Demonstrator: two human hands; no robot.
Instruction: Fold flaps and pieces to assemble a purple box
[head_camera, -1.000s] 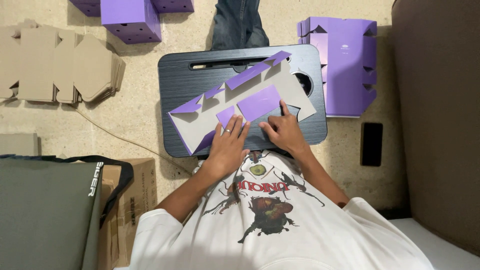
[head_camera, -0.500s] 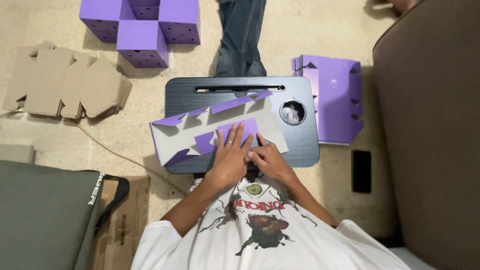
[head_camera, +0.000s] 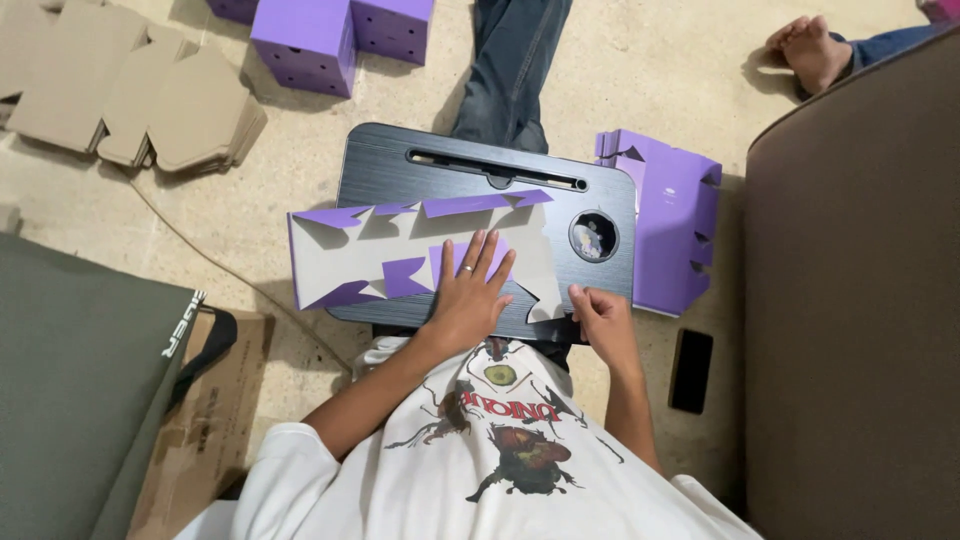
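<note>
Cardboard like this springs back, so w/ your left hand (head_camera: 468, 290) only lying flat, fingers spread, on the box blank (head_camera: 420, 258) and gripping nothing, the purple flaps could pop up or the sheet could slide off the lap desk (head_camera: 390, 165) toward you. Your right hand (head_camera: 600, 318) pinches the blank's right corner near the desk's front edge; pull too hard there and I'd say it creases or tears. Both forearms reach fwd from your chest, left wrist straight, right one bent inward.

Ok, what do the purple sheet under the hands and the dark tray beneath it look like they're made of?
The purple sheet looks like thin die-cut cardboard: matte purple one side, plain grey-white the other, with creased flaps. The dark tray is probably plastic or laminated board; its fine brushed grain leaves it open. The left hand lies flat on the sheet.
</note>
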